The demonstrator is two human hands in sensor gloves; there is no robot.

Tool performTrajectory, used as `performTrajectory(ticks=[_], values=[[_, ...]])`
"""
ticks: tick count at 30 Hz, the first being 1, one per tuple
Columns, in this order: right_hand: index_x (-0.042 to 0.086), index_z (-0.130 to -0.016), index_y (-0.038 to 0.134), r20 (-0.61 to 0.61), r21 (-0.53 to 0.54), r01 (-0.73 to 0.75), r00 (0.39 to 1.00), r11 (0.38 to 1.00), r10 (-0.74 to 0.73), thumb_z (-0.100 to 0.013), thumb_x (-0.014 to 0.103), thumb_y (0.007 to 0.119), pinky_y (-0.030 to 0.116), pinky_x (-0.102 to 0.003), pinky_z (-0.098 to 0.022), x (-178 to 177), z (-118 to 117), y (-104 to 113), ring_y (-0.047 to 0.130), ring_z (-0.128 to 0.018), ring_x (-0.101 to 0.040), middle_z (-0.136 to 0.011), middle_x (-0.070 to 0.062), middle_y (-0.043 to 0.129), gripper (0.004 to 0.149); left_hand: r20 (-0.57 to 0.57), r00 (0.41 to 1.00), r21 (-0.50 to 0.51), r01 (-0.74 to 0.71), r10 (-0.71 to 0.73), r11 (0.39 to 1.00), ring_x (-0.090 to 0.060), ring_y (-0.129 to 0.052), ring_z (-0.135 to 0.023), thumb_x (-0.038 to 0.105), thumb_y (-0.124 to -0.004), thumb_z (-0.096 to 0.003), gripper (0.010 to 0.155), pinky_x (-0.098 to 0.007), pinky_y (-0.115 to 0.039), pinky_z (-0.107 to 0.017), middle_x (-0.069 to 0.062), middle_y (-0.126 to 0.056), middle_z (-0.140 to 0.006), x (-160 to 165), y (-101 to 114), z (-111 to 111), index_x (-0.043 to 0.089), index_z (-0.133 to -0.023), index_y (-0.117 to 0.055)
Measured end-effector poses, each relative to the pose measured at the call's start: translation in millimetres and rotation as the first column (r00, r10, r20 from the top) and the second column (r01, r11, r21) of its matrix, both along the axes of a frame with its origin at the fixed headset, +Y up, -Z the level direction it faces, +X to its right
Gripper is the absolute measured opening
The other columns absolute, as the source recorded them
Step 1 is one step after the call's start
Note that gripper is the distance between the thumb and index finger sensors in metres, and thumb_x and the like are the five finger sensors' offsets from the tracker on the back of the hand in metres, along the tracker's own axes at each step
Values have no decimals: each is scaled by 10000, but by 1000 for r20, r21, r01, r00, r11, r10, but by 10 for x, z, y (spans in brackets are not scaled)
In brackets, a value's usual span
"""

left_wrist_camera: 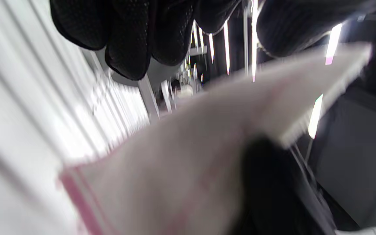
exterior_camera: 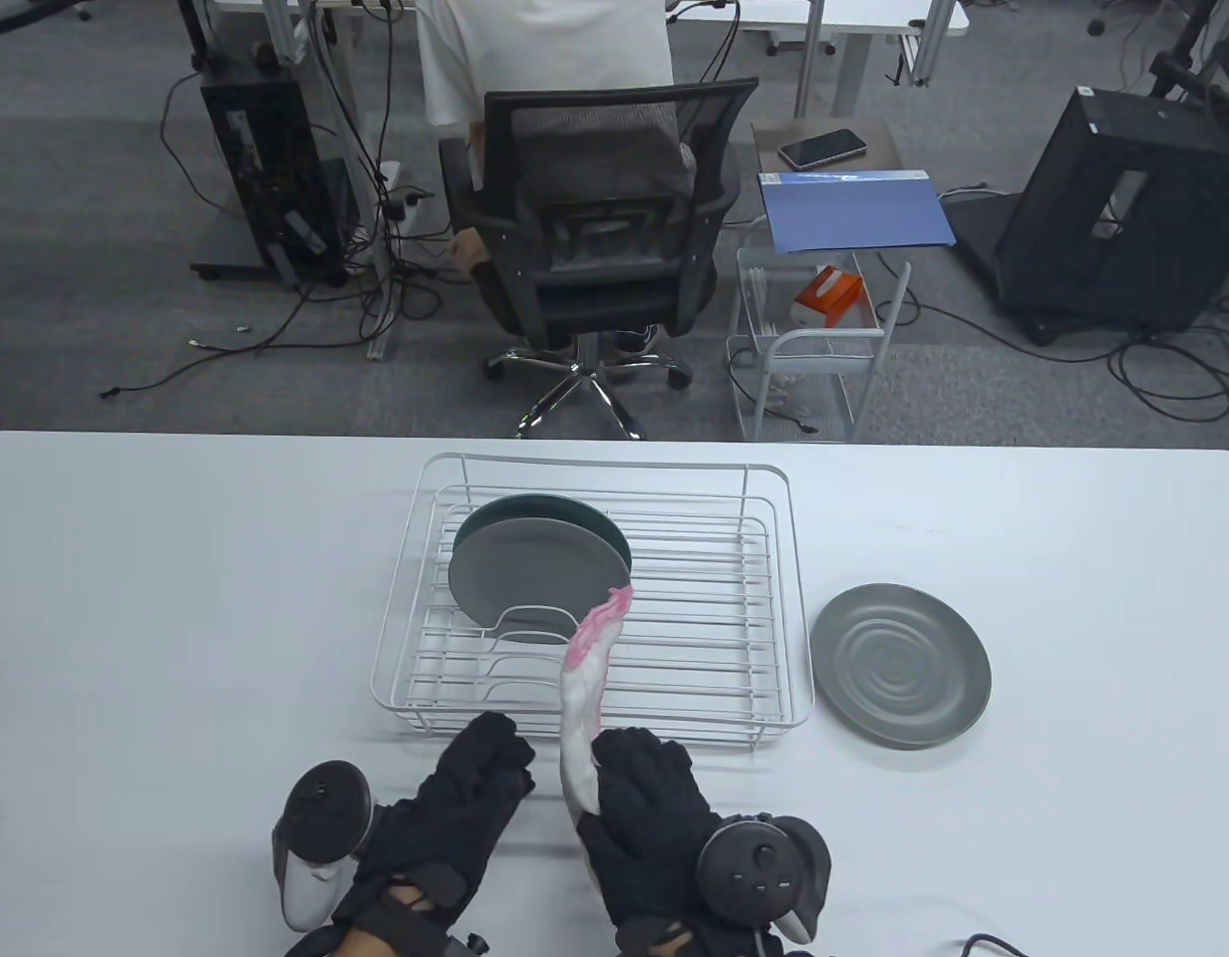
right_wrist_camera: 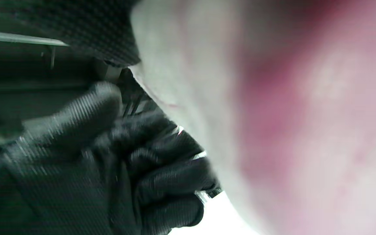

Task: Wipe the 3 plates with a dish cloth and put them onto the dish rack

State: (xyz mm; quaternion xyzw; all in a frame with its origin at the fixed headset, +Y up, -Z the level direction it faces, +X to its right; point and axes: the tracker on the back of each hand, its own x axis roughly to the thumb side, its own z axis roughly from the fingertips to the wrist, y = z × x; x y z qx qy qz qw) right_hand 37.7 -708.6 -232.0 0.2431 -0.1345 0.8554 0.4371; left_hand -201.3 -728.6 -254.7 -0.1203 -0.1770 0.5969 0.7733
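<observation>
A white wire dish rack stands mid-table. Two plates lean upright in its left half: a grey plate in front and a dark green plate behind it. A third grey plate lies flat on the table right of the rack. My right hand grips a white dish cloth with a pink end, which sticks up over the rack's front edge. My left hand sits beside it at the rack's front, fingers loosely curled and holding nothing. The cloth fills both wrist views, blurred.
The white table reaches to both sides of the rack. Beyond its far edge are an office chair, a wire cart and cables on the floor. A black cable lies at the table's near right edge.
</observation>
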Motion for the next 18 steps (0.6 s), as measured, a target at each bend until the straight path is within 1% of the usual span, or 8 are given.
performTrajectory(ticks=[2,5,9,10,11,13,15,18], values=[[29,-832,759,-1,8,-70,998,998,70,-458,341,788,348,-646,-619,-107,26,-8,513,-866,-498,-958,-239,595,488,65,997,-16,-28,29,999,-452,-751,-979,620,-680,-566,760,-626,-572,-710,-181,-554,-1139,76,-27,22,231,-1112,-322],[33,-843,749,8,44,-178,984,983,178,-461,350,786,342,-644,-620,-208,72,5,499,-872,-495,-966,-236,582,497,108,992,-27,-62,64,998,-468,-729,-994,707,-671,-535,856,-626,-570,-718,-193,-522,-1149,98,-63,33,213,-1111,-273],[33,-871,709,13,71,-314,949,947,314,-466,389,787,317,-644,-622,-314,121,19,450,-887,-495,-987,-237,527,545,127,985,-51,-108,114,993,-483,-717,-1005,746,-752,-514,939,-626,-579,-724,-216,-486,-1155,105,-83,38,203,-1109,-269],[31,-879,698,12,75,-330,944,941,330,-463,411,792,311,-645,-623,-324,130,16,440,-890,-496,-992,-239,514,571,108,989,-40,-93,97,995,-473,-746,-995,697,-772,-540,894,-619,-599,-720,-212,-513,-1147,91,-74,32,204,-1108,-289],[32,-885,692,4,78,-337,941,938,338,-464,436,793,309,-647,-622,-328,129,15,434,-893,-497,-995,-240,510,593,75,994,-31,-73,75,997,-455,-793,-973,609,-770,-571,797,-608,-631,-710,-201,-565,-1132,66,-71,21,210,-1105,-334],[43,-900,687,-33,56,-324,945,944,326,-455,508,794,299,-651,-623,-309,108,7,424,-900,-495,-1005,-232,497,653,31,996,-39,-88,90,995,-417,-869,-929,527,-681,-597,644,-581,-682,-692,-179,-653,-1102,12,-88,-1,220,-1098,-418],[65,-910,687,-63,34,-266,961,963,268,-443,566,779,302,-656,-624,-243,70,3,433,-904,-492,-1014,-213,502,691,25,988,-67,-147,149,987,-423,-881,-909,518,-653,-601,591,-584,-685,-680,-184,-681,-1090,-27,-107,-10,254,-1099,-475],[69,-900,711,37,-17,-107,994,994,107,-444,586,764,346,-659,-623,41,-21,51,520,-879,-504,-979,-233,590,692,-25,988,-38,-156,155,987,-414,-921,-873,482,-636,-599,560,-574,-714,-661,-179,-726,-1065,-113,-78,-27,244,-1091,-510]])
